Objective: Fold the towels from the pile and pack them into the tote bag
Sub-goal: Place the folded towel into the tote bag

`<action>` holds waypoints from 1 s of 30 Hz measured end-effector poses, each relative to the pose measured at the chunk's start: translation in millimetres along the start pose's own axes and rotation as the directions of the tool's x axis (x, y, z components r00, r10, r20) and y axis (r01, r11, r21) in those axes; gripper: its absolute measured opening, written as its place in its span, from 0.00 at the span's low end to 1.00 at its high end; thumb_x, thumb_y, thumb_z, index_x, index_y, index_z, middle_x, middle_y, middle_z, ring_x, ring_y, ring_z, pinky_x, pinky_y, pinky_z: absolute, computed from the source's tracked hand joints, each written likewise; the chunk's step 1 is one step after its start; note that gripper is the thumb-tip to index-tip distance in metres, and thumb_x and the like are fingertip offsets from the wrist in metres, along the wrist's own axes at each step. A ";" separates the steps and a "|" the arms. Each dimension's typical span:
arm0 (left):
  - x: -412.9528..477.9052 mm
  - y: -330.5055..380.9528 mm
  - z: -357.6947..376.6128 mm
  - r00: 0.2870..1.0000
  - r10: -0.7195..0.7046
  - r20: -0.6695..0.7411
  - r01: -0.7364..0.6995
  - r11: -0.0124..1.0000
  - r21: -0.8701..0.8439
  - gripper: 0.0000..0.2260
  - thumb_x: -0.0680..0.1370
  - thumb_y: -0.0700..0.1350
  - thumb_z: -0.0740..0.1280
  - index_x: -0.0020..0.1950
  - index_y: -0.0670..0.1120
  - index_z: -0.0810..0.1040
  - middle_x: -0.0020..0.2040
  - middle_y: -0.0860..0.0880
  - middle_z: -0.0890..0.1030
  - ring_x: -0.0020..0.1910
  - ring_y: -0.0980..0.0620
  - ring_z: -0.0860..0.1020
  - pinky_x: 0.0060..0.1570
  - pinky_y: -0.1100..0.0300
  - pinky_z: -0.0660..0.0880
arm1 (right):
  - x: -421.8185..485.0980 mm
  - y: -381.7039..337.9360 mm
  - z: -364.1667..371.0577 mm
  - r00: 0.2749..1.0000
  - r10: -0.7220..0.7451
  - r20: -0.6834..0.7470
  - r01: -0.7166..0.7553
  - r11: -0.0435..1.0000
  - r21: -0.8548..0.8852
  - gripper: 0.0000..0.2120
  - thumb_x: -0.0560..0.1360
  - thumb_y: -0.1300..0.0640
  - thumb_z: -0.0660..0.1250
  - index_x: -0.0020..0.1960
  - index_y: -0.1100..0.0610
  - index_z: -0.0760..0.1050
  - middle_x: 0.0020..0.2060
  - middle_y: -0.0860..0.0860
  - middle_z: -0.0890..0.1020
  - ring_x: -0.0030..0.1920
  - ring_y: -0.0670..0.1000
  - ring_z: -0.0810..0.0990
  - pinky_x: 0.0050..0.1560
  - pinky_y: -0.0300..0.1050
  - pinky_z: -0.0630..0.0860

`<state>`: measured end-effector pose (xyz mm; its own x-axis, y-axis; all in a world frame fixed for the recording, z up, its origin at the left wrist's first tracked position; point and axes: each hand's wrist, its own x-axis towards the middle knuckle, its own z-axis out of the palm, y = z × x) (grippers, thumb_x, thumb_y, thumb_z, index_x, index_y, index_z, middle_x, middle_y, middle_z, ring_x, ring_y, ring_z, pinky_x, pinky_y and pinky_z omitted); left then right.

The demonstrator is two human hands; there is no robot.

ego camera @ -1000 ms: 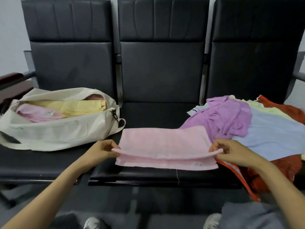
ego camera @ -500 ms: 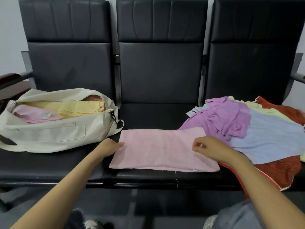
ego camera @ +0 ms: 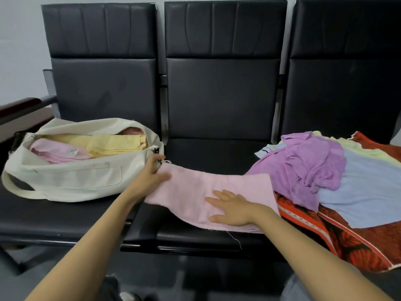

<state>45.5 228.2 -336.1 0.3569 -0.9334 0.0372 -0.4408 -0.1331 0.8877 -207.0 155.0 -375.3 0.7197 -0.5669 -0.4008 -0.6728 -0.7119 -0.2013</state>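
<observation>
folded pale-pink terry towel (ego camera: 227,187): long strip, left end lifted | left hand (ego camera: 149,177) pinches that end; right hand (ego camera: 233,208) flat, fingers spread, pressing it

Both bare arms reach forward, one hand pinching, the other lying flat.
The left hand (ego camera: 152,175) is raised at the left edge of the middle seat (ego camera: 206,153), thumb on top and fingers behind the end of the pink towel (ego camera: 195,192), pinching it; its forearm enters from the lower left. The right hand (ego camera: 231,208) lies palm down near the seat's front edge, fingers straight and slightly spread on the same towel, forearm entering from the lower right.
</observation>
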 end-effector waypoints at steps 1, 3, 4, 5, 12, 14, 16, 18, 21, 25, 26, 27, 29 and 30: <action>-2.3 5.4 -5.3 0.999 0.036 0.002 -0.035 0.996 -0.083 0.19 0.77 0.41 0.67 0.66 0.55 0.69 0.56 0.54 0.73 0.54 0.53 0.74 0.50 0.60 0.73 | 5.6 -7.8 2.3 1.000 -0.016 -0.008 0.016 1.000 0.002 0.31 0.80 0.38 0.52 0.78 0.42 0.43 0.78 0.47 0.40 0.77 0.52 0.37 0.75 0.57 0.40; -6.9 19.6 -6.4 0.997 0.063 0.034 -0.055 0.981 -0.184 0.18 0.79 0.41 0.64 0.66 0.59 0.73 0.60 0.56 0.72 0.56 0.54 0.75 0.50 0.62 0.75 | 14.8 -22.5 6.2 0.998 -0.052 -0.035 0.053 0.998 0.026 0.31 0.80 0.38 0.52 0.78 0.42 0.43 0.78 0.47 0.40 0.77 0.51 0.38 0.74 0.57 0.39; -8.2 25.5 -2.7 0.996 0.061 0.060 -0.047 0.976 -0.213 0.16 0.80 0.42 0.63 0.65 0.58 0.75 0.61 0.55 0.71 0.56 0.54 0.75 0.51 0.61 0.76 | 16.8 -28.2 5.6 0.996 -0.071 -0.058 0.074 0.996 0.049 0.31 0.80 0.38 0.53 0.78 0.43 0.45 0.78 0.47 0.42 0.78 0.51 0.39 0.74 0.56 0.40; -9.3 31.8 3.9 0.995 0.060 0.086 -0.039 0.973 -0.226 0.15 0.81 0.41 0.62 0.63 0.58 0.76 0.61 0.55 0.72 0.56 0.54 0.75 0.52 0.61 0.77 | 17.3 -31.9 3.0 0.992 -0.085 -0.087 0.094 0.991 0.096 0.31 0.80 0.40 0.55 0.78 0.45 0.49 0.78 0.49 0.45 0.78 0.52 0.43 0.75 0.54 0.43; -4.2 52.3 68.3 0.964 0.042 0.262 0.016 0.977 -0.215 0.19 0.78 0.41 0.66 0.63 0.62 0.75 0.63 0.48 0.77 0.52 0.51 0.80 0.54 0.56 0.78 | 0.3 15.0 -36.7 0.899 0.345 -0.270 -0.072 0.725 0.685 0.14 0.80 0.59 0.60 0.64 0.55 0.75 0.60 0.51 0.79 0.57 0.52 0.78 0.61 0.46 0.75; -2.5 54.8 85.2 0.951 0.040 0.307 0.013 0.986 -0.168 0.20 0.78 0.42 0.66 0.67 0.60 0.73 0.67 0.48 0.73 0.59 0.48 0.77 0.51 0.54 0.79 | -4.9 33.5 -40.5 0.863 0.478 -0.164 -0.169 0.578 0.799 0.12 0.80 0.59 0.59 0.61 0.58 0.75 0.54 0.55 0.80 0.50 0.53 0.80 0.55 0.48 0.79; -3.0 57.9 101.2 0.936 0.056 0.347 -0.004 0.989 -0.149 0.21 0.79 0.41 0.65 0.69 0.59 0.72 0.69 0.50 0.70 0.65 0.48 0.73 0.47 0.62 0.76 | -10.0 41.8 -41.6 0.842 0.538 -0.038 -0.218 0.403 0.889 0.13 0.81 0.60 0.58 0.63 0.62 0.73 0.51 0.58 0.80 0.45 0.53 0.80 0.46 0.46 0.80; -7.6 61.0 114.6 0.918 0.069 0.391 -0.001 0.986 -0.170 0.21 0.80 0.39 0.62 0.71 0.55 0.70 0.61 0.52 0.74 0.57 0.50 0.76 0.42 0.67 0.73 | -15.6 43.3 -43.1 0.838 0.544 0.044 -0.255 0.320 0.912 0.14 0.82 0.59 0.57 0.63 0.65 0.72 0.51 0.59 0.80 0.45 0.55 0.80 0.44 0.46 0.79; -15.6 62.7 127.3 0.866 0.050 0.498 0.106 0.954 -0.280 0.20 0.83 0.40 0.57 0.75 0.54 0.65 0.57 0.47 0.76 0.45 0.51 0.79 0.41 0.61 0.79 | -19.8 42.9 -44.7 0.823 0.567 0.046 -0.257 0.297 0.920 0.19 0.83 0.51 0.53 0.61 0.64 0.73 0.48 0.57 0.81 0.47 0.56 0.81 0.48 0.49 0.80; -14.4 59.9 128.1 0.840 0.057 0.540 0.192 0.899 -0.393 0.20 0.84 0.43 0.56 0.75 0.53 0.62 0.67 0.50 0.71 0.49 0.46 0.83 0.41 0.56 0.80 | -16.7 46.6 -41.1 0.767 0.642 0.011 -0.322 0.370 0.871 0.26 0.81 0.41 0.53 0.70 0.57 0.68 0.62 0.57 0.77 0.59 0.59 0.77 0.59 0.53 0.75; -13.1 58.4 125.9 0.859 0.042 0.510 0.185 0.904 -0.385 0.19 0.84 0.42 0.56 0.74 0.51 0.64 0.66 0.49 0.72 0.48 0.46 0.83 0.40 0.57 0.80 | -17.6 45.3 -39.5 0.769 0.639 -0.012 -0.345 0.430 0.834 0.27 0.80 0.42 0.55 0.72 0.58 0.65 0.65 0.57 0.74 0.61 0.59 0.75 0.58 0.52 0.75; -12.2 56.6 123.4 0.884 0.021 0.468 0.170 0.916 -0.363 0.17 0.83 0.40 0.56 0.72 0.48 0.66 0.65 0.47 0.74 0.45 0.47 0.83 0.39 0.57 0.79 | -17.9 44.9 -37.6 0.776 0.628 -0.048 -0.361 0.506 0.783 0.27 0.80 0.44 0.58 0.72 0.59 0.64 0.65 0.57 0.73 0.61 0.58 0.74 0.56 0.50 0.75; -9.7 50.1 118.1 0.935 -0.030 0.354 0.124 0.962 -0.245 0.12 0.81 0.37 0.58 0.63 0.44 0.73 0.60 0.45 0.77 0.40 0.50 0.81 0.36 0.60 0.78 | -18.0 45.0 -34.0 0.797 0.594 -0.110 -0.368 0.622 0.691 0.24 0.78 0.50 0.63 0.70 0.60 0.66 0.62 0.56 0.75 0.56 0.55 0.75 0.52 0.47 0.74; -7.7 45.6 115.5 0.955 -0.054 0.291 0.100 0.984 -0.146 0.11 0.79 0.35 0.60 0.59 0.44 0.75 0.58 0.45 0.78 0.38 0.52 0.79 0.35 0.63 0.76 | -18.0 45.1 -32.6 0.802 0.582 -0.135 -0.359 0.649 0.671 0.21 0.78 0.54 0.64 0.68 0.60 0.67 0.60 0.56 0.75 0.54 0.53 0.75 0.51 0.45 0.74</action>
<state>-72.5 190.8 -349.0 0.1251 -0.9814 -0.1455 -0.2776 -0.1754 0.9445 -244.7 119.5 -348.0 0.2083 -0.9250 -0.3177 -0.8098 0.0191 -0.5864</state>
